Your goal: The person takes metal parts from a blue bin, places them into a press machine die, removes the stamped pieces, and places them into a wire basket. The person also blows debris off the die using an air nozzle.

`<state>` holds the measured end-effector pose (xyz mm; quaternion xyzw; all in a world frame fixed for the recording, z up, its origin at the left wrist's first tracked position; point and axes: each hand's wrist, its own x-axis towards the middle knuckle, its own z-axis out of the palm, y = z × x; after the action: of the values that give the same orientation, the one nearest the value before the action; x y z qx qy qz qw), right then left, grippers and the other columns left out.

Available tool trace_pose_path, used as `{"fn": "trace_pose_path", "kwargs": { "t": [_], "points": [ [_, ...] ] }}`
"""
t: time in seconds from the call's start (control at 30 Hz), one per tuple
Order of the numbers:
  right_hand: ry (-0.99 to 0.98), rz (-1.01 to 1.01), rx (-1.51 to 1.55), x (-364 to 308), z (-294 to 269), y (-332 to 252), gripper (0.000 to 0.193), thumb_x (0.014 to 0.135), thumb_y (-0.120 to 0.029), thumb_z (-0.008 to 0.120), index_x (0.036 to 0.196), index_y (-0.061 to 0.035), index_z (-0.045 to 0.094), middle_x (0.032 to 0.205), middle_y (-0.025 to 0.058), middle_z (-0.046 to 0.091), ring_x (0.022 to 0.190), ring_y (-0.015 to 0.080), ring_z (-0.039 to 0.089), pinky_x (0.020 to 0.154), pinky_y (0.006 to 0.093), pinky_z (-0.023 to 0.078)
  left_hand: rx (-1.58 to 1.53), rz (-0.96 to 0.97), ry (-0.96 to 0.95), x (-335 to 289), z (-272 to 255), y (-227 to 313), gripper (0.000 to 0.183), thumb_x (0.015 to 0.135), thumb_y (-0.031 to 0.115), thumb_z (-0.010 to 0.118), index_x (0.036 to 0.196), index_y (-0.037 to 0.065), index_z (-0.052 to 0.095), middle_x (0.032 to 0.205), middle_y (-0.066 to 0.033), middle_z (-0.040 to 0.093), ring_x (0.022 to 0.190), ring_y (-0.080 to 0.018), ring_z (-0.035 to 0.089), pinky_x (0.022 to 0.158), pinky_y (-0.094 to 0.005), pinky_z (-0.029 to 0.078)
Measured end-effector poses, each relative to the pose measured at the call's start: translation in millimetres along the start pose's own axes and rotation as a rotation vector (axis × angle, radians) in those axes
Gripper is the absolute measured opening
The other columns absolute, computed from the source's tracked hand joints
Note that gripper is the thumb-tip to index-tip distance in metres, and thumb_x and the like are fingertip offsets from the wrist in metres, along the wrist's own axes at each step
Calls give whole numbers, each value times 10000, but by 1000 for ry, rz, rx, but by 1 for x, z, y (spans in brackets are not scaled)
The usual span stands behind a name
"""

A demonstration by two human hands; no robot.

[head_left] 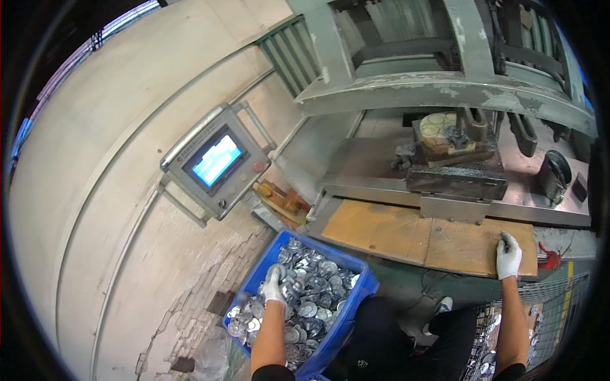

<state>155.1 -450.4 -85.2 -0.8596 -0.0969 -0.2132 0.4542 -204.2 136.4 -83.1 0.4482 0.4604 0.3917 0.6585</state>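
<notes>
My left hand (273, 285), in a white glove with greyed fingers, reaches into a blue plastic bin (367, 284). Its fingers curl at a cluster of shiny round metal castings (292, 289); their exact grip is partly lost among the pieces. Many similar silvery castings (307, 310) fill the bin. On the right, my gloved right hand (508, 256) rests at the near edge of a worn yellow-brown board (381, 230). The fingers of that hand lie on the board, their tips dark, and no object shows in them.
A green-grey press frame (445, 92) stands over a steel bed with a block (457, 178) and round-patterned fixture (438, 127). A dark metal cup (555, 176) sits to its right. At left hangs a control panel (217, 162). A wire basket (559, 295) holds more castings.
</notes>
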Motion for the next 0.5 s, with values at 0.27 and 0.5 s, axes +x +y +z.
{"fn": "trace_pose_path", "kwargs": {
  "t": [0.27, 0.5],
  "points": [
    [-29, 1, -12, 5, -2, 27, 234, 900, -19, 574, 1110, 42, 655, 1075, 175, 686, 1001, 261, 665, 904, 327, 495, 114, 155, -85, -27, 87, 65, 476, 850, 359, 737, 1141, -6, 643, 1001, -102, 667, 783, -177, 650, 589, -329, 578],
    [-51, 8, -25, 8, 5, 31, 240, 925, -34, 570, 1141, 41, 644, 1114, 158, 689, 1031, 234, 662, 913, 313, 491, 144, 224, -154, -17, 110, 93, 333, 901, 201, 697, 1139, -28, 658, 967, -78, 696, 769, -148, 669, 648, -284, 558]
  ]
}}
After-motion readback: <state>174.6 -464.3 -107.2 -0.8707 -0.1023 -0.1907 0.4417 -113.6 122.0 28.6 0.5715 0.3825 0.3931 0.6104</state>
